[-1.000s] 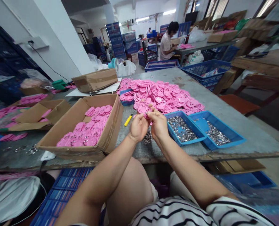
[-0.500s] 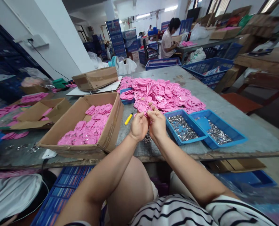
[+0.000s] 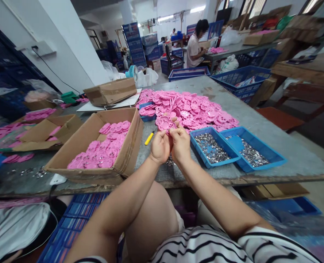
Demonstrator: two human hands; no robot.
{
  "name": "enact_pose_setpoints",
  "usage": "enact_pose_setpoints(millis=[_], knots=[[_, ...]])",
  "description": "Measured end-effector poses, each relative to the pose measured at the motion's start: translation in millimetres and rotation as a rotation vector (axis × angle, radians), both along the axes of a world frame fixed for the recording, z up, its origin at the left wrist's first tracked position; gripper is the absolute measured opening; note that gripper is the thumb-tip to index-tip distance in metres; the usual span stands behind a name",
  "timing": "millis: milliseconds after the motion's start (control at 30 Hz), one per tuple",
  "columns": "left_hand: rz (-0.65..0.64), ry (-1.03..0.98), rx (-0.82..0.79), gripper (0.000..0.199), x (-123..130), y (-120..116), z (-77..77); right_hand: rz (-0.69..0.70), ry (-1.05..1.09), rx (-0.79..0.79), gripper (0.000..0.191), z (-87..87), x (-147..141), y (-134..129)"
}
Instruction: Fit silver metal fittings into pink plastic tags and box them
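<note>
Both of my hands meet over the table's front part, around one pink flower-shaped plastic piece (image 3: 164, 123). My left hand (image 3: 160, 147) grips its lower edge from the left. My right hand (image 3: 180, 142) pinches the same piece at its lower right edge, fingers closed; whether a small metal part is between the fingertips, I cannot tell. Beyond them lies a big heap of similar pink pieces (image 3: 195, 109). Small shiny metal parts (image 3: 170, 160) lie on the table just under my hands. A yellow-handled tool (image 3: 149, 138) rests left of my left hand.
Two blue trays (image 3: 215, 164) (image 3: 277, 160) of small metal parts stand to the right. At left, an open cardboard box (image 3: 129, 146) holds rows of pink pieces. Behind it sits another carton (image 3: 111, 91). A person (image 3: 195, 49) works at a farther table. Blue crates (image 3: 241, 78) stand beyond.
The pink piece has tilted slightly and shifted a little left between my hands. My right hand has moved slightly left. Both hands keep hold of it.
</note>
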State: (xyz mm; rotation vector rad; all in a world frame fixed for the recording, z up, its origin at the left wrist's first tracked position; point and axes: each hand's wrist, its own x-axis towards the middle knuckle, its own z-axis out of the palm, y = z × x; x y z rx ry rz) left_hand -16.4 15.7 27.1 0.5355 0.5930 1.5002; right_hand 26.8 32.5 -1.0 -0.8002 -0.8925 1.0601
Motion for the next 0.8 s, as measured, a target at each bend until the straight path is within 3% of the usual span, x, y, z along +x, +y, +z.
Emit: enact_pose_setpoints(millis=[233,500,600,800], knots=[[0.047,0.023,-0.026,0.049,2.4,-11.3,15.7,-0.101,-0.118,0.1,0.017,13.2,4.3,-14.4],[0.095,-0.042,0.064,0.047,13.9,-53.1,46.1,0.028,-0.186,0.246,0.018,42.0,27.4,-44.2],[0.168,-0.074,0.071,0.049,18.2,-74.1,38.7,0.133,-0.207,0.263,0.016,39.6,30.5,-61.4],[0.394,-0.017,-0.045,0.056,30.0,-107.4,3.1,0.332,-0.341,0.198,0.019,13.5,37.3,-89.7]])
